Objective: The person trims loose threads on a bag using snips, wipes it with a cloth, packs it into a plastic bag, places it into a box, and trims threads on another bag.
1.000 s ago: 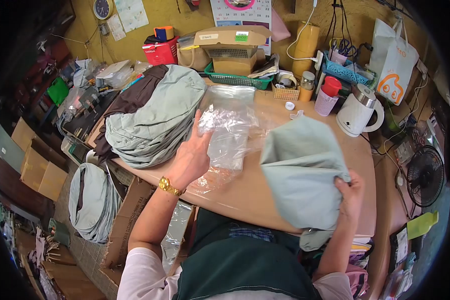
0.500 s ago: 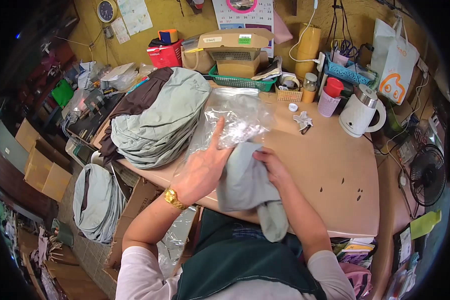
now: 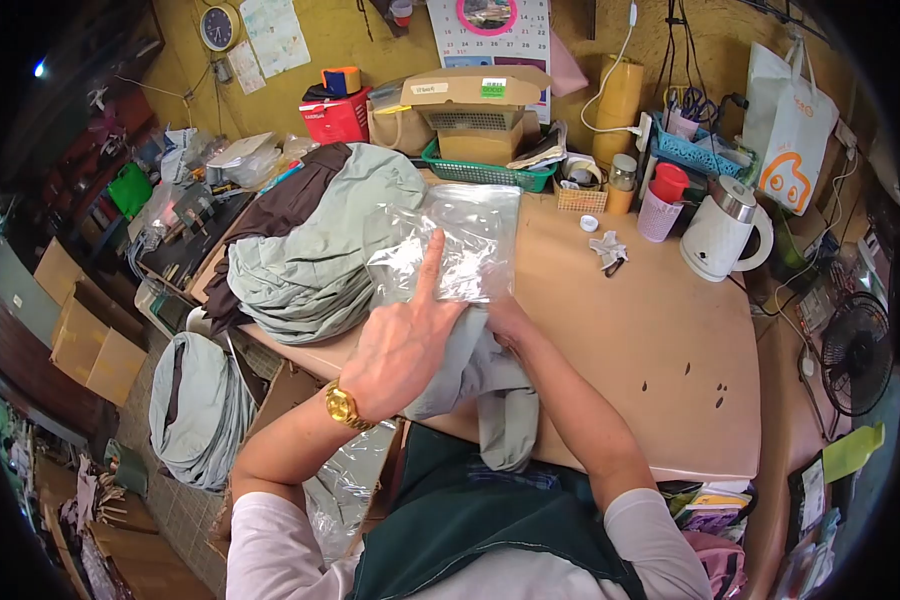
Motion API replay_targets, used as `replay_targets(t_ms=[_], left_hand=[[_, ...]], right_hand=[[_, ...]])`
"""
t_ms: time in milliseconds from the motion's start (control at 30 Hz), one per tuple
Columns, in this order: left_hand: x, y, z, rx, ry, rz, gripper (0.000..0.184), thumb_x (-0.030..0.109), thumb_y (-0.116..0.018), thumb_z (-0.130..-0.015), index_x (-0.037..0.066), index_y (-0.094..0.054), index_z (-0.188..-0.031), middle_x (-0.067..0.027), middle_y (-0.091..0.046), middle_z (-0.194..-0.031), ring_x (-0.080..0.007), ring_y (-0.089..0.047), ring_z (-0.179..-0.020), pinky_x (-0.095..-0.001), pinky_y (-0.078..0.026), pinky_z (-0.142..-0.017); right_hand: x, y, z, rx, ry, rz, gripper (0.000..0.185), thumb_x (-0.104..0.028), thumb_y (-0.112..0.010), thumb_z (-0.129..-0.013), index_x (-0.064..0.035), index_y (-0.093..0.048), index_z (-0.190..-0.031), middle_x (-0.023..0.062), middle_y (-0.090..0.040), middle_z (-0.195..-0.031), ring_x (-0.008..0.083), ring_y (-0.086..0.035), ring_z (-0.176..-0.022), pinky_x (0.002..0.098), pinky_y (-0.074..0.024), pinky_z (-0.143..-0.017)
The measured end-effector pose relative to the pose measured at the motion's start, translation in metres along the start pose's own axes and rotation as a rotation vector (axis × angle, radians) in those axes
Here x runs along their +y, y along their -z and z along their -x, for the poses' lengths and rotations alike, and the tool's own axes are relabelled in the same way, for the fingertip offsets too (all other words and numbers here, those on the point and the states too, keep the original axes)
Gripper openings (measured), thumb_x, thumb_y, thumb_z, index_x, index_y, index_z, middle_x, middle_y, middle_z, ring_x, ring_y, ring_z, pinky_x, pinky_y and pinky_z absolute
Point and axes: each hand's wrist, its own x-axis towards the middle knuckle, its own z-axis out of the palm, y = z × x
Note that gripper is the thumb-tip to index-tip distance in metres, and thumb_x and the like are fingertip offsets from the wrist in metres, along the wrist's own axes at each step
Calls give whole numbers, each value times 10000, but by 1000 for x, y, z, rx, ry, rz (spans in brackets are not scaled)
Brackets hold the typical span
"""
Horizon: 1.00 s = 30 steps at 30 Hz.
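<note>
- On my feed, the person's left hand (image 3: 395,350) stretches its index finger up over the clear plastic (image 3: 480,240), with the other fingers folded near the cloth; I cannot tell whether they grip anything.
- I see the right hand (image 3: 510,322) curled at the upper edge of the same cloth, just beside the left; its fingertips are hidden from me, so I cannot tell how firmly it grips, if at all.
- The grey-green cloth (image 3: 465,375) is bunched below both hands at the near edge of the table (image 3: 660,320), with a loose end hanging over the apron (image 3: 420,515).
- The clear plastic lies just beyond the hands, shiny and wrinkled, its left side near a big pile of cloth (image 3: 305,275).
- On the left wrist I make out a gold watch (image 3: 341,404).
- Behind the plastic I see a green basket (image 3: 485,178) with a cardboard box (image 3: 470,95) in it.
- Farther right, a crumpled scrap (image 3: 607,250) lies near a white cap (image 3: 589,222), and a white kettle (image 3: 715,238) stands upright.
</note>
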Motion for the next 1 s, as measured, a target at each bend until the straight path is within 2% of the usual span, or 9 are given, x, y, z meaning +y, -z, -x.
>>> replay_targets(t_ms=[233,467,533,600,700,800,833,900,1000], left_hand=[[20,4,11,29,-92,114,213,1,-580,-763,56,-654,-955,-263,-198,-1539,-280,-665,-601,-364,-526,-508],[28,-6,16,-81,-62,469,492,-64,-560,-711,66,-596,-1184,-283,-106,-1557,-331,-663,-648,-397,-545,-603],[47,-12,14,152,-228,868,566,-60,-571,-709,74,-550,-1259,-291,-82,-1557,-372,-660,-762,-390,-536,-626],[65,-17,9,177,-242,916,599,-58,-567,-713,73,-519,-1296,-298,-71,-1555,-379,-654,-803,-387,-534,-627],[84,-32,-7,349,-258,1000,754,-36,-610,-716,52,-387,-1432,-348,-153,-1514,-384,-639,-705,-357,-537,-597],[86,-37,-14,171,-6,698,808,-62,-576,-691,190,-418,-1443,-325,-85,-1535,-375,-652,-677,-394,-529,-528],[87,-43,-13,170,-6,701,808,-62,-576,-691,190,-418,-1443,-325,-85,-1535,-375,-652,-677,-394,-529,-528],[88,-52,-4,19,-55,581,743,-92,-539,-706,180,-487,-1395,-317,-65,-1543,-373,-654,-676,-392,-532,-532],[87,-57,15,16,-102,567,676,-100,-534,-720,148,-530,-1349,-314,-44,-1546,-394,-665,-755,-398,-538,-538]], right_hand=[[7,29,-30,255,78,-211,346,-178,-588,-931,-52,-575,-1253,76,-613,-1179,178,-581,-1044,344,-480,-925],[-46,113,12,567,365,-402,326,-187,-567,-945,-55,-585,-1243,69,-621,-1131,158,-577,-1004,336,-475,-914],[-123,92,85,612,481,-188,286,-130,-541,-944,-25,-596,-1204,68,-624,-1095,162,-590,-977,338,-489,-871],[-165,87,131,573,453,53,270,-99,-522,-942,-14,-599,-1187,71,-627,-1074,170,-599,-949,340,-497,-848],[-141,121,150,506,503,840,405,-115,-606,-827,20,-568,-1207,120,-594,-1140,240,-575,-1061,356,-453,-934],[-115,110,124,334,390,1058,358,-30,-539,-795,10,-572,-1150,206,-597,-1148,336,-560,-1085,417,-429,-965],[-77,124,101,249,537,998,367,-49,-544,-806,10,-555,-1168,198,-593,-1164,346,-562,-1084,438,-426,-966],[-37,125,76,172,260,704,396,-69,-562,-839,-5,-535,-1229,151,-617,-1142,274,-580,-1052,384,-446,-951],[-26,102,44,301,144,352,347,-121,-558,-873,-35,-559,-1209,125,-628,-1112,217,-585,-1014,358,-469,-919]])
